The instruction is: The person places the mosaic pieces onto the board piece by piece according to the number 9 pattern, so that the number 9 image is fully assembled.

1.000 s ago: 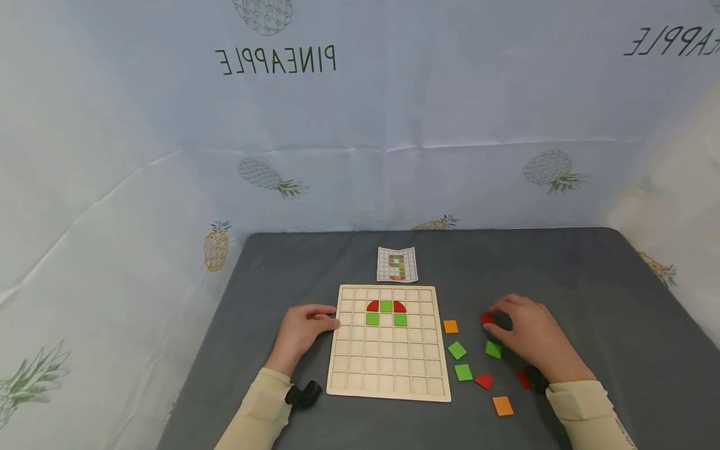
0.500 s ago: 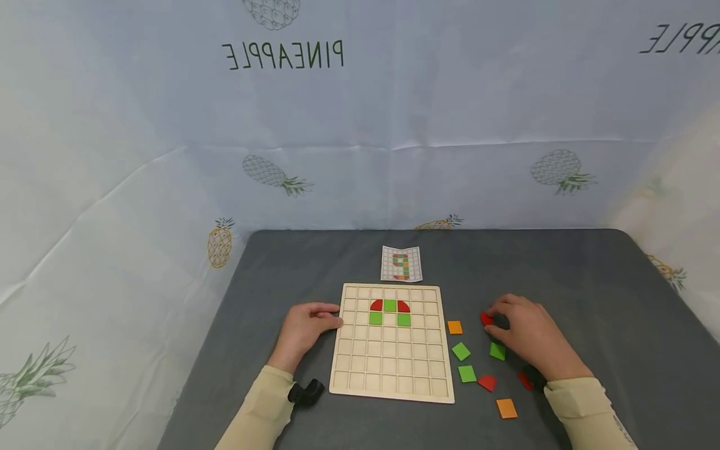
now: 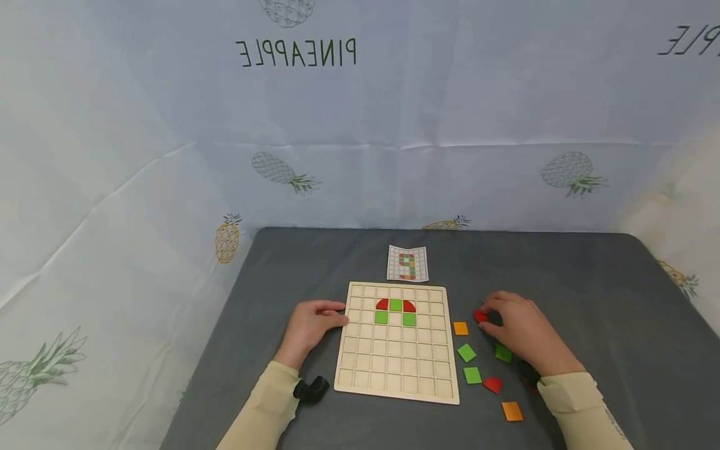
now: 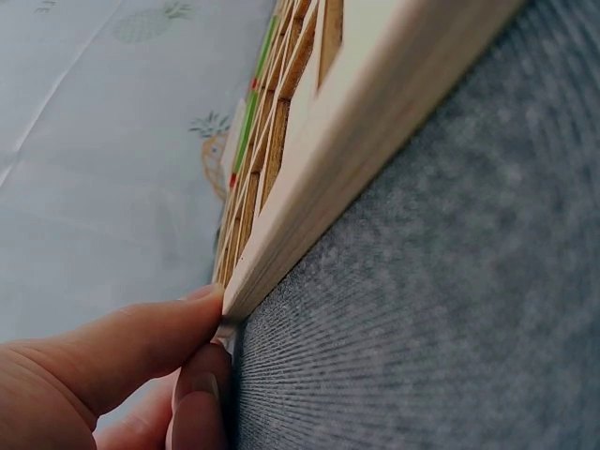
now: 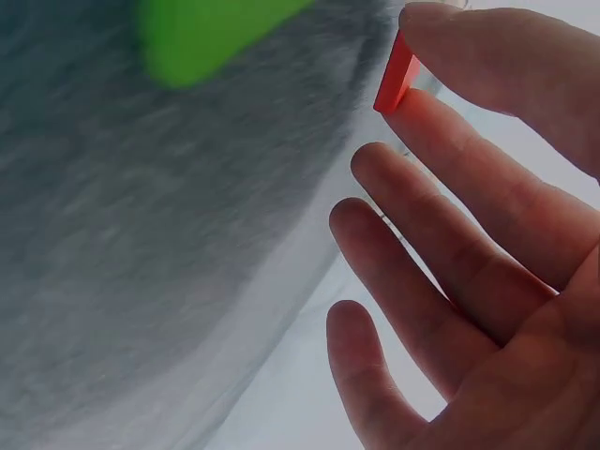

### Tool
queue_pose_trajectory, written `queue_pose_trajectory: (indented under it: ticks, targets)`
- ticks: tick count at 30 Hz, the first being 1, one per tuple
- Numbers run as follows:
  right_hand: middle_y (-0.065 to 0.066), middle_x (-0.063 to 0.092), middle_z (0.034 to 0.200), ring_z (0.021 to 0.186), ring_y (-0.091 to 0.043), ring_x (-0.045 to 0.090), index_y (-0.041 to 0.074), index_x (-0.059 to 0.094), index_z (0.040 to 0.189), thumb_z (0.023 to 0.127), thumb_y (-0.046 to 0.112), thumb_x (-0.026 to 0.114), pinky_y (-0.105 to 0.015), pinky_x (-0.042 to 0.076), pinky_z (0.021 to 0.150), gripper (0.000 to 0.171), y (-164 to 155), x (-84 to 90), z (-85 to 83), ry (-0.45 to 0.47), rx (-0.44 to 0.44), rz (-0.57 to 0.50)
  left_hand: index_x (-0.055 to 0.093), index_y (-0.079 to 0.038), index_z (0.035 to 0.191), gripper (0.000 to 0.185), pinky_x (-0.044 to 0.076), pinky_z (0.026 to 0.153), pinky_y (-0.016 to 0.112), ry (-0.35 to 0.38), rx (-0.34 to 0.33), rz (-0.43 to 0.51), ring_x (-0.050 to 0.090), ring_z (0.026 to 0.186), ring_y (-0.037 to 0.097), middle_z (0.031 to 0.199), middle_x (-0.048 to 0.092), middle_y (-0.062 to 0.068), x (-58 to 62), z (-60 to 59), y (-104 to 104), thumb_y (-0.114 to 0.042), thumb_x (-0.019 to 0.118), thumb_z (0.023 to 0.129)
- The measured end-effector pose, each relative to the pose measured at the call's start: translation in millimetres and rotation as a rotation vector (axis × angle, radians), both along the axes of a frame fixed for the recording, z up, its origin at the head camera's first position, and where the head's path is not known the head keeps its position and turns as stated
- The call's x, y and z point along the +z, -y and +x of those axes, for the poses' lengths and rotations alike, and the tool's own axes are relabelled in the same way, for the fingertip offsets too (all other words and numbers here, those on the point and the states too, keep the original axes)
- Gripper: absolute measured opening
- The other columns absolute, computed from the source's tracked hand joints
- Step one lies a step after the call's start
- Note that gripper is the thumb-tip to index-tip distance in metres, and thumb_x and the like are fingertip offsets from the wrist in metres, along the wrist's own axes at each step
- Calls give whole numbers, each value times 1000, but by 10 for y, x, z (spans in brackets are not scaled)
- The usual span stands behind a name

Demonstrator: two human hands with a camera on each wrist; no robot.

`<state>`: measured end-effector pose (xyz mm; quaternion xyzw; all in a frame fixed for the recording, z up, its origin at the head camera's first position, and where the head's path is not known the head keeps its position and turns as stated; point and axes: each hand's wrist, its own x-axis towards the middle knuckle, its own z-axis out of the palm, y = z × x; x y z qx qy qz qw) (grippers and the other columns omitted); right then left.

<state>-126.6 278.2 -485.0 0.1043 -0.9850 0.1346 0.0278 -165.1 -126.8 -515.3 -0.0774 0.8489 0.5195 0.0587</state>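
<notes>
A wooden grid board (image 3: 397, 369) lies on the grey table, with two red quarter-round tiles (image 3: 382, 305) and three green squares (image 3: 395, 305) in its upper rows. My left hand (image 3: 310, 325) rests at the board's left edge (image 4: 309, 202), thumb and a fingertip touching it. My right hand (image 3: 514, 326) pinches a red tile (image 3: 480, 316) (image 5: 395, 73) between thumb and forefinger, just above the table to the right of the board.
Loose tiles lie right of the board: an orange square (image 3: 460, 328), green squares (image 3: 466, 352) (image 3: 472, 375) (image 3: 503, 354), a red piece (image 3: 493, 384) and another orange square (image 3: 512, 410). A pattern card (image 3: 407, 263) lies behind the board. Pineapple-print cloth walls surround the table.
My right hand has lifted the red tile slightly and shifted a little left toward the board. The left hand stays at the board's edge.
</notes>
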Motion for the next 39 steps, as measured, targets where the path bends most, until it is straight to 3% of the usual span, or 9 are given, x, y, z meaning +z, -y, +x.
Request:
queue_pose_trajectory:
  ticks: [16, 27, 39]
  targets:
    - [-13, 75, 120, 110, -36, 71, 10, 82, 102, 87, 20, 92, -65, 53, 102, 21, 557, 109, -176, -46, 87, -30, 86, -11, 110, 30, 56, 77, 33, -22, -11, 4, 71, 81, 13, 89, 81, 3, -32, 13, 7, -16, 94, 82]
    - [-11, 75, 124, 119, -35, 69, 11, 83, 105, 89, 17, 88, -62, 51, 107, 18, 977, 127, -217, -33, 152, -78, 86, -11, 110, 30, 57, 78, 34, -40, -40, 30, 72, 79, 12, 87, 82, 3, -38, -8, -2, -17, 94, 81]
    - [0, 75, 109, 106, -22, 70, 13, 81, 98, 87, 17, 90, -50, 57, 102, 14, 1432, 42, -197, -95, 286, -93, 85, -12, 111, 29, 58, 79, 35, -38, -42, 30, 72, 77, 12, 88, 82, 3, -46, -15, 54, -16, 93, 83]
